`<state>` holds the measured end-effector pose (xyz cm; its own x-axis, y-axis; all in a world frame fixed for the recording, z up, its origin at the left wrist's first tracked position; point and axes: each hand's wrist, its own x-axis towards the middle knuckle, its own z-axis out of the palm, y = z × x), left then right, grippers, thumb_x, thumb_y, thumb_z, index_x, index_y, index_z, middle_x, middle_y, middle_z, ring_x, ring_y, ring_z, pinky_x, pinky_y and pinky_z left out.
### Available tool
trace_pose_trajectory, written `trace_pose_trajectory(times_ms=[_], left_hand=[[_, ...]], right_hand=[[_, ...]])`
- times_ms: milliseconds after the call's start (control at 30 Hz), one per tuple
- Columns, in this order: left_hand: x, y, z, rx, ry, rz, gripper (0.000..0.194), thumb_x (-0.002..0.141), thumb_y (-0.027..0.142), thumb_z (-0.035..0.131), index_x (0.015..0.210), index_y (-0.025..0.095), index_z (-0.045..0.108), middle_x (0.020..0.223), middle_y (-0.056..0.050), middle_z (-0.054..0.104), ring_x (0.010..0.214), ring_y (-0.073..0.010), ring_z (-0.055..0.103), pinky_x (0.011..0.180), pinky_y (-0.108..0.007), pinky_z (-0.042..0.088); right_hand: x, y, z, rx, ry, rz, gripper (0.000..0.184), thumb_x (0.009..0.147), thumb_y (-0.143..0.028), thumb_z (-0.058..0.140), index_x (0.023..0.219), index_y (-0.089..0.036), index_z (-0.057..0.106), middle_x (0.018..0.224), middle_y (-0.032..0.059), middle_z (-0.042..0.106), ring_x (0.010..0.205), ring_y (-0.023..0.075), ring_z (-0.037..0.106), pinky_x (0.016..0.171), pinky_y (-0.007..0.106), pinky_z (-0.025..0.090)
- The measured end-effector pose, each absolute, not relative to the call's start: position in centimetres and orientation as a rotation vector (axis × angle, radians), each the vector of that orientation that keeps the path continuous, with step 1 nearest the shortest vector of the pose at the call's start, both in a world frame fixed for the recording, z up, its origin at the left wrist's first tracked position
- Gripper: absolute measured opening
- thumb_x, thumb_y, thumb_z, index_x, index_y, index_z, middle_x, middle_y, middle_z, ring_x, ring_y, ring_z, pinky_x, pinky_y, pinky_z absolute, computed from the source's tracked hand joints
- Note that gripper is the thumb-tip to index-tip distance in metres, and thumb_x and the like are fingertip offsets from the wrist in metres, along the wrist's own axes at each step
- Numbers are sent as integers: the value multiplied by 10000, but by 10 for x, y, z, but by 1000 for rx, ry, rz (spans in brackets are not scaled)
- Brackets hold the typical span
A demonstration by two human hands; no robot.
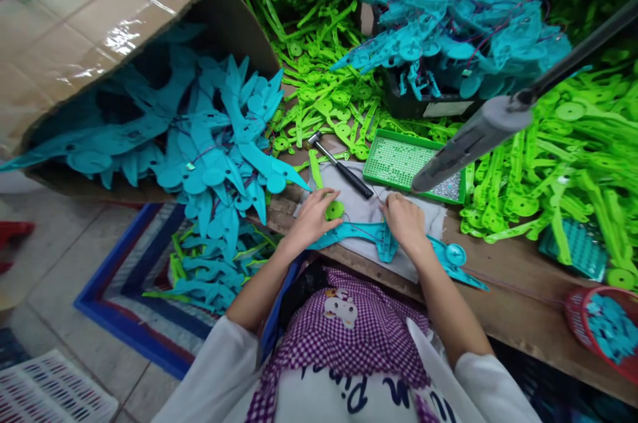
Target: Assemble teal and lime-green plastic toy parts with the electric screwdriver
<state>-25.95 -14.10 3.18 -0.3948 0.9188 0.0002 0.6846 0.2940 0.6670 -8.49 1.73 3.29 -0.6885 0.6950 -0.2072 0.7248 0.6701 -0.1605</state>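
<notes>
My left hand point(315, 218) is closed around the round end of a bright green plastic arm point(333, 210), thumb and forefinger on either side of its disc. Under both hands lies a long blue plastic shell point(359, 231) with a thin dark wire along it, at the table's front edge. My right hand point(405, 220) is curled into a pinch over the shell's middle. Something thin shows by its fingertips, too small to name. Between and beyond the hands, a hammer point(351, 177) with a black handle rests on a pale cloth point(433, 217).
A green tray point(381, 177) of small metal pieces stands behind my right hand, under a hanging grey tool point(468, 143). Green parts point(528, 177) heap at the back and right. Blue shells spill from a cardboard box point(100, 30) at left; more fill a black bin point(423, 104). A red basket point(578, 323) stands right.
</notes>
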Motion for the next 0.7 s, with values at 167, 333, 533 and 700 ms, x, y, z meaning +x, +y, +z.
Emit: trace_pose_trajectory(times_ms=[167, 333, 533, 700], left_hand=[[-265, -133, 27, 1466, 2084, 887, 440, 662, 327, 789, 1078, 228, 682, 1034, -88, 650, 1050, -282, 567, 989, -421, 405], [-267, -136, 21, 1432, 2067, 951, 441, 662, 335, 788, 1080, 233, 690, 1063, -88, 672, 1066, -268, 584, 995, -394, 400], [-266, -134, 21, 1254, 2001, 1076, 408, 598, 320, 821, 990, 254, 730, 1077, -77, 699, 1151, -287, 580, 1029, -387, 388], [-263, -134, 28, 1127, 1964, 1172, 401, 560, 273, 832, 950, 247, 740, 1073, -83, 703, 1154, -285, 585, 1050, -388, 382]], right_hand=[[-81, 11, 39, 985, 2869, -368, 245, 955, -234, 366, 1023, -154, 587, 946, 145, 672, 818, 249, 647, 644, 321, 402], [-78, 5, 42, 684, 3015, -727, 312, 982, -316, 339, 1159, -235, 582, 1033, 70, 703, 909, 213, 652, 715, 298, 421], [-86, 17, 30, 561, 2920, -957, 268, 946, -337, 443, 1083, -306, 671, 1099, -2, 712, 972, 204, 659, 740, 297, 441], [-87, 24, 24, 550, 2891, -1083, 259, 934, -325, 469, 1079, -309, 682, 1107, -8, 709, 978, 186, 654, 755, 292, 443]])
